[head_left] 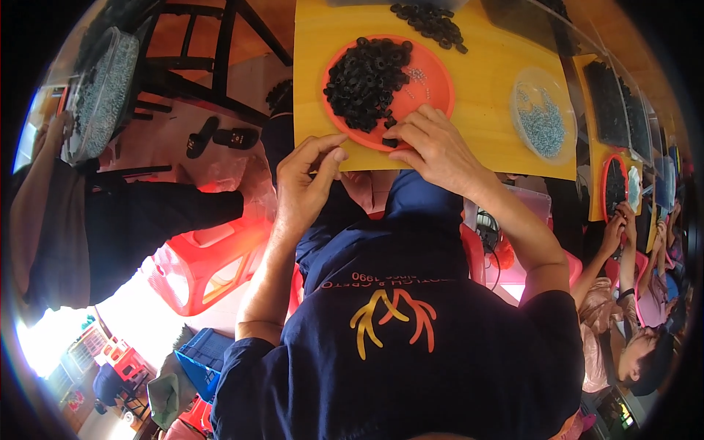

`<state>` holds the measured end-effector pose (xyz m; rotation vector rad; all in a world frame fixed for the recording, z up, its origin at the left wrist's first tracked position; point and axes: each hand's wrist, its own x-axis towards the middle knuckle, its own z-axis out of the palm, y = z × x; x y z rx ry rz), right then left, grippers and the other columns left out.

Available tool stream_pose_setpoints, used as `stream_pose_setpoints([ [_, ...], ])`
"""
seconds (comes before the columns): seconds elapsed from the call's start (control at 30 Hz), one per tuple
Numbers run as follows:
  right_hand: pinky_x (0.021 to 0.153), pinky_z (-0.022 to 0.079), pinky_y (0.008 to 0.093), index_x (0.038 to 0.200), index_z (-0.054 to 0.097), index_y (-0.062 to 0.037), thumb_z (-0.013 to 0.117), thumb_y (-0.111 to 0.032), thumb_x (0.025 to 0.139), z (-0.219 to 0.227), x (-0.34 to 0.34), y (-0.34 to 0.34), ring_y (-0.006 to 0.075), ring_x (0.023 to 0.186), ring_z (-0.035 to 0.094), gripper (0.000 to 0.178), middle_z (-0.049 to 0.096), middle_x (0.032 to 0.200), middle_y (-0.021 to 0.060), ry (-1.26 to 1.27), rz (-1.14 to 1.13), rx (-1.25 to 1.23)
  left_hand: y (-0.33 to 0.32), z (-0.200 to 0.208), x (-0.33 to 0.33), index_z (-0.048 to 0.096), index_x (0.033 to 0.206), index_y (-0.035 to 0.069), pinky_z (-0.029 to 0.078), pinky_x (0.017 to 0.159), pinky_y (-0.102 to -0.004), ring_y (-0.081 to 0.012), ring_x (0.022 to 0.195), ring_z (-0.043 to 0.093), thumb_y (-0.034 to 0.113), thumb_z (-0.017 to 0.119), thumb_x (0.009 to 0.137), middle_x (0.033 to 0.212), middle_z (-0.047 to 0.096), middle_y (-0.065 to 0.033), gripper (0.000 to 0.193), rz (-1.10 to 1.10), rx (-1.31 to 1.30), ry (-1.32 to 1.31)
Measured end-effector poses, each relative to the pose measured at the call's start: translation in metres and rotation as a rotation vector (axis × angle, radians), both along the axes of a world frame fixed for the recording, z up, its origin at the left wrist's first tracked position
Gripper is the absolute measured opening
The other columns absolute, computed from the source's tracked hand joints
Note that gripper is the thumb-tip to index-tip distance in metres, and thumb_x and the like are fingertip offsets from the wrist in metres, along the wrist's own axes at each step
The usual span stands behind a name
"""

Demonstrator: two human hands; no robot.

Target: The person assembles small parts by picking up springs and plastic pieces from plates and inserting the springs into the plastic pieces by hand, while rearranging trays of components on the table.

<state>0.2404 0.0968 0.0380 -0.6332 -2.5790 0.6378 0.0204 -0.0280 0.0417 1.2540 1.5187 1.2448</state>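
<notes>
A round orange-red plate [438,86] lies before me on a yellow tabletop, heaped with small black ring-shaped pieces [367,77]. Several tiny silvery pieces [417,77] are scattered on its right side. At the plate's near rim, my right hand [438,150] has thumb and fingertips closed around a black ring-shaped piece [389,141]. My left hand [308,174] hovers just off the plate's near left edge. Its thumb and forefinger are apart, with nothing visible between them; the other fingers are partly hidden.
More black pieces [433,26] lie loose beyond the plate. A clear round tub [522,121] of silvery bits stands at the right. Another such tub [110,95] is at far left, by a person in dark clothes. Co-workers' hands [623,220] work at the right beside a red plate.
</notes>
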Motion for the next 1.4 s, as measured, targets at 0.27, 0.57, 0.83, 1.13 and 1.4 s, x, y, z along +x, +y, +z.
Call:
stream_pose_setpoints([
  [0.27, 0.075, 0.051, 0.0349, 0.104, 0.070, -0.0037, 0.073, -0.010, 0.085, 0.006, 0.003, -0.010, 0.0259, 0.087, 0.061, 0.020, 0.065, 0.091, 0.0091, 0.272, -0.094, -0.509, 0.011, -0.017, 0.028, 0.063, 0.120, -0.003, 0.054, 0.069, -0.0240, -0.0103, 0.076, 0.066, 0.005, 0.064, 0.095, 0.092, 0.070, -0.0072, 0.026, -0.096, -0.088, -0.246],
  [0.57, 0.074, 0.052, 0.0365, 0.107, 0.069, 0.0002, 0.072, -0.002, 0.083, 0.019, 0.008, -0.020, 0.0284, 0.087, 0.061, 0.024, 0.066, 0.095, 0.0119, 0.296, -0.050, -0.143, 0.015, -0.008, 0.042, 0.063, 0.110, -0.002, 0.055, 0.066, -0.0229, -0.0108, 0.075, 0.070, 0.005, 0.068, 0.093, 0.083, 0.070, -0.0067, 0.019, -0.100, 0.059, -0.232],
  [0.83, 0.075, 0.049, 0.0384, 0.103, 0.070, -0.0024, 0.069, -0.008, 0.087, 0.025, 0.008, 0.004, 0.0280, 0.085, 0.060, 0.018, 0.066, 0.087, 0.0097, 0.211, -0.150, -0.036, 0.013, -0.017, 0.036, 0.063, 0.106, 0.000, 0.051, 0.053, -0.0203, -0.0079, 0.069, 0.067, 0.009, 0.067, 0.095, 0.078, 0.068, -0.0048, 0.016, -0.083, -0.091, -0.369],
  [1.13, 0.078, 0.042, 0.0403, 0.094, 0.075, -0.0084, 0.072, -0.021, 0.083, 0.006, -0.010, 0.051, 0.0265, 0.090, 0.060, 0.016, 0.067, 0.086, 0.0069, -0.209, -0.347, 0.325, 0.015, -0.025, 0.035, 0.063, 0.108, 0.000, 0.051, 0.053, -0.0207, -0.0071, 0.070, 0.065, 0.009, 0.067, 0.095, 0.081, 0.068, -0.0044, 0.016, -0.074, -0.124, -0.361],
  [1.4, 0.078, 0.045, 0.0379, 0.091, 0.070, -0.0048, 0.073, -0.019, 0.084, 0.014, -0.009, 0.049, 0.0256, 0.086, 0.063, 0.016, 0.068, 0.087, 0.0086, -0.298, -0.277, 0.247, 0.017, -0.029, 0.024, 0.064, 0.108, 0.000, 0.053, 0.068, -0.0233, -0.0108, 0.076, 0.066, 0.006, 0.068, 0.094, 0.087, 0.069, -0.0064, 0.016, -0.105, -0.087, -0.547],
])
